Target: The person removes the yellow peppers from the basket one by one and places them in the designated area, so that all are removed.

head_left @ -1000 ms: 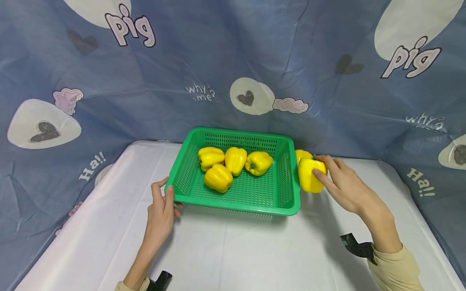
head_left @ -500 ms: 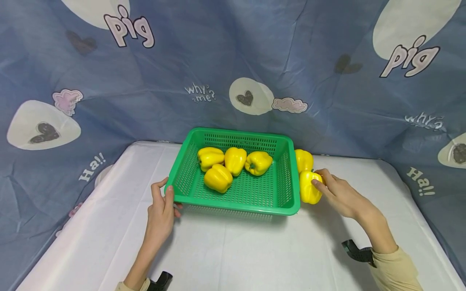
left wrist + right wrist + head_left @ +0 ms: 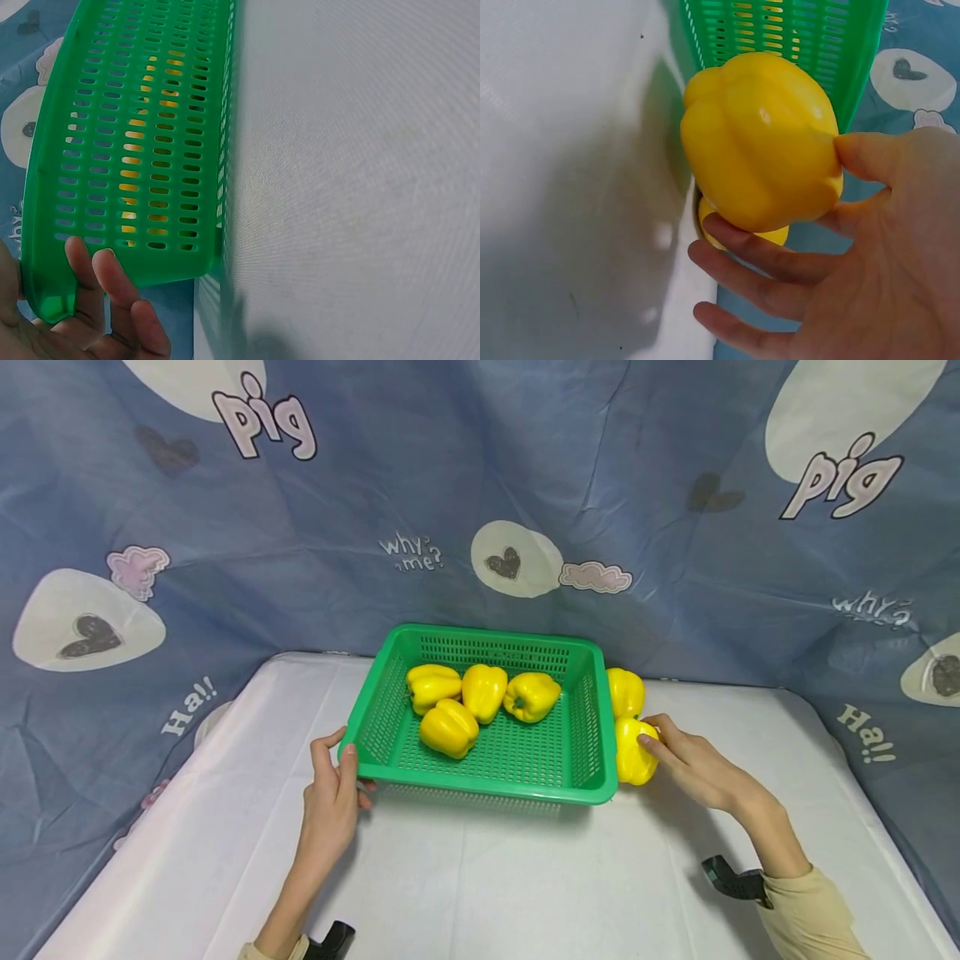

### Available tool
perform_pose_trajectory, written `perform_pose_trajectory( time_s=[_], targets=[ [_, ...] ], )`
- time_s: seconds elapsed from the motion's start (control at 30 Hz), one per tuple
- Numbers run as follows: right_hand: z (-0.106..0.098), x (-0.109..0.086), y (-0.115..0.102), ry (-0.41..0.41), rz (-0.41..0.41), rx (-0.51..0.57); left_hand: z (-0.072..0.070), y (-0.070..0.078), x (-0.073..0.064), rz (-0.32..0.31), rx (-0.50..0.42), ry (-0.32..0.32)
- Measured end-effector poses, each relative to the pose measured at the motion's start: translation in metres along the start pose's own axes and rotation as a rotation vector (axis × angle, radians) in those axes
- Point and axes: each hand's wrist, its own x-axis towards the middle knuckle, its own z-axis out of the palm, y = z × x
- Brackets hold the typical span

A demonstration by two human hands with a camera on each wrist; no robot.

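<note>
A person's left hand (image 3: 330, 797) grips the near left corner of a green basket (image 3: 480, 782), thumb over the rim and fingers curled against the outer wall. The right hand (image 3: 708, 770) has its thumb and index finger clamped on a yellow bell pepper (image 3: 633, 756) just outside the basket's right wall, the other fingers spread below it in the right wrist view; whether that pepper rests on the white table (image 3: 480, 877) cannot be told. A second pepper (image 3: 626, 692) sits just behind it, also beside the wall. Inside the basket lie four loose peppers (image 3: 450, 728), three in a row toward the back and one in front of them, left of centre. The blue cloth (image 3: 465, 460) behind carries printed words: "pig" (image 3: 262, 418) in outlined pale letters at upper left, another "pig" (image 3: 840, 478) at upper right, "why me?" (image 3: 411, 552) near the middle, "Ha!!" (image 3: 180, 718) low on the left side, a second "Ha!!" (image 3: 856, 723) low on the right, and "why?" (image 3: 872, 608) above that one, its lower part lost in creases.
</note>
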Motion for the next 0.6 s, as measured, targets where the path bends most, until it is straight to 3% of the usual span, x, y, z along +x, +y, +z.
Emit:
perform_pose_trajectory(
  time_s=[0.6],
  targets=[
    [0.0096,0.0090,0.0032,-0.025,-0.004,0.004,0.0001,-0.0002,0.0003,-0.004,0.011,0.007]
  ],
)
